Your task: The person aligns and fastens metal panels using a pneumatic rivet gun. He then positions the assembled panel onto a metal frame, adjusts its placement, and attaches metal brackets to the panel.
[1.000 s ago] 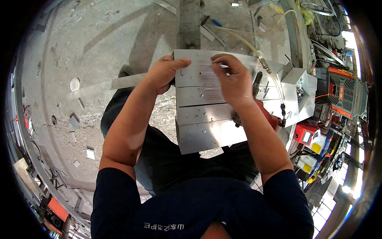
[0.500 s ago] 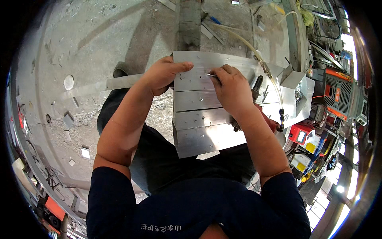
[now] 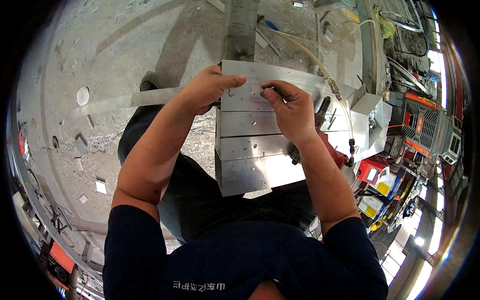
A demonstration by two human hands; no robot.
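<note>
In front of me, several flat aluminium profiles lie side by side, with small round holes or fastener heads in a row and metal shavings on top. My left hand is closed round the left end of the farthest profile, its thumb resting on the upper face. Just above that profile, my right hand is closed in a pinch on a small metal piece, mostly hidden by the fingertips. A red and black air tool lies on the profiles, partly behind my right forearm.
A clear air hose runs from the back to the tool's fitting. Sheet-metal pieces stand right of the profiles. Farther right are a grey and orange machine and a red box. Metal scraps dot the left floor.
My right hand has turned slightly, and the small metal piece shows less between the fingertips. The left hand keeps its hold. The whole view has shifted a little.
</note>
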